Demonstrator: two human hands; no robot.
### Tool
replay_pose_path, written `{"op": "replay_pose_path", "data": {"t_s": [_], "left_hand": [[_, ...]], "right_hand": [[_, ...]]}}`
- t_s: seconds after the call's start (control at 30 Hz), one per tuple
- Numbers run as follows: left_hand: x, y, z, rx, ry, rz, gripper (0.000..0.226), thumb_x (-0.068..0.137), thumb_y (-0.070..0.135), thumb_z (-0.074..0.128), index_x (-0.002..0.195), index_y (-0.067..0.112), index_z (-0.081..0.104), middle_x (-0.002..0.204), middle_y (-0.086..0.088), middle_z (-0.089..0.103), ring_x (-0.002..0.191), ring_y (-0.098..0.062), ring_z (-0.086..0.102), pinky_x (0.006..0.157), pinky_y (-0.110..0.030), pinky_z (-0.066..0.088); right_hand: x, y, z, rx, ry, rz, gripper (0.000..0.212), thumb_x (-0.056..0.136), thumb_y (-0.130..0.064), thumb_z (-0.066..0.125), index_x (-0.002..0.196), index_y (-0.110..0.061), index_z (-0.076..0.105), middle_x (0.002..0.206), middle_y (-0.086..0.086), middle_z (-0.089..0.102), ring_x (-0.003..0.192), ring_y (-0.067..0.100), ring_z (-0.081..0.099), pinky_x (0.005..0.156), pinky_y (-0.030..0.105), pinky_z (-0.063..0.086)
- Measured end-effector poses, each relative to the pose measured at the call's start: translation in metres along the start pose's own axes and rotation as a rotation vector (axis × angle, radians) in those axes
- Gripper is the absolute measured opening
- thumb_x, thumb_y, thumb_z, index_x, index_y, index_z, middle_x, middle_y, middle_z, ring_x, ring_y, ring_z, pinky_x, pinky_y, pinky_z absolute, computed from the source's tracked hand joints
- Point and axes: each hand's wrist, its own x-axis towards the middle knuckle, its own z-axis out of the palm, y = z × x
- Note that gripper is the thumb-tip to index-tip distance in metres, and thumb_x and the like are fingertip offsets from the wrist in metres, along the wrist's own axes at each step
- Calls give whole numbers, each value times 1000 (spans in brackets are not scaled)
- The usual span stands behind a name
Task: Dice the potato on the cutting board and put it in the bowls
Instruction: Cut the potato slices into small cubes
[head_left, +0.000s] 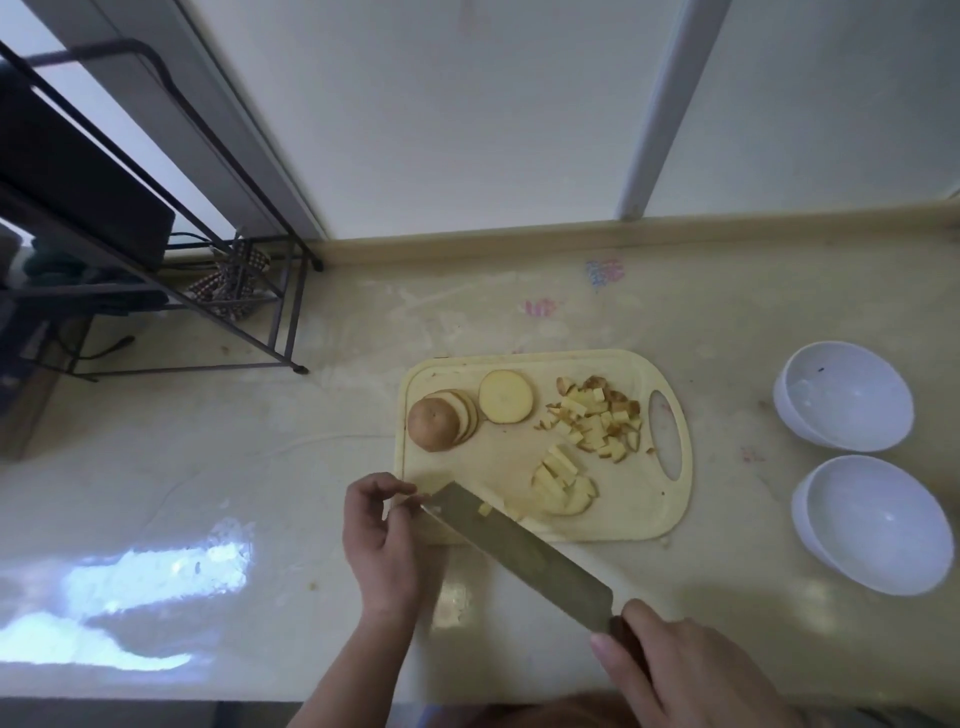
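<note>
The potato lies on the cutting board (623, 519) in several states: a stack of slices (441, 420) leaning together at the board's left part, a single round slice (505, 396) just to the right of the stack, a heap of small dice (597, 423) toward the board's handle hole, and a half-cut slice in strips (563, 486) near the board's near edge. The right hand (691, 675) grips the handle of a broad knife (514, 551), whose blade slants across the board's near left corner with a bit of potato stuck to it. The left hand (382, 540), fingers curled, pinches at the blade's tip at that corner. Two white bowls (844, 397) (872, 525) stand well right of the board on the pale counter (208, 467). A dark wire rack (156, 260) stands far left of the board.
</note>
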Motion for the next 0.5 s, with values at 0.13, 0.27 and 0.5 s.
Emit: {"op": "replay_pose_path", "data": {"t_s": [0.13, 0.27, 0.5], "left_hand": [[7, -1, 1, -55, 25, -116, 34, 88, -20, 44, 88, 11, 57, 82, -4, 61, 74, -10, 65, 73, -23, 55], [6, -4, 3, 16, 13, -117, 38, 88, -19, 39, 88, 14, 58, 83, -4, 63, 80, -22, 66, 79, -29, 52], [5, -3, 6, 101, 1, -109, 40, 86, -18, 37, 87, 16, 58, 83, -5, 63, 78, -20, 64, 76, -28, 50]], "right_hand": [[-2, 2, 16, -72, 170, -7, 50, 99, -68, 5, 73, -30, 26, 48, -3, 9, 21, 8, 41, 40, 17, -8], [1, 9, 25, -189, 376, -138, 77, 102, -62, 7, 54, -22, 52, 27, 2, 32, 16, 12, 35, 42, 16, -9], [4, 31, 33, -220, 434, -93, 89, 103, -61, 8, 58, -10, 66, 29, 4, 43, 16, 15, 39, 22, 20, 25]]}}
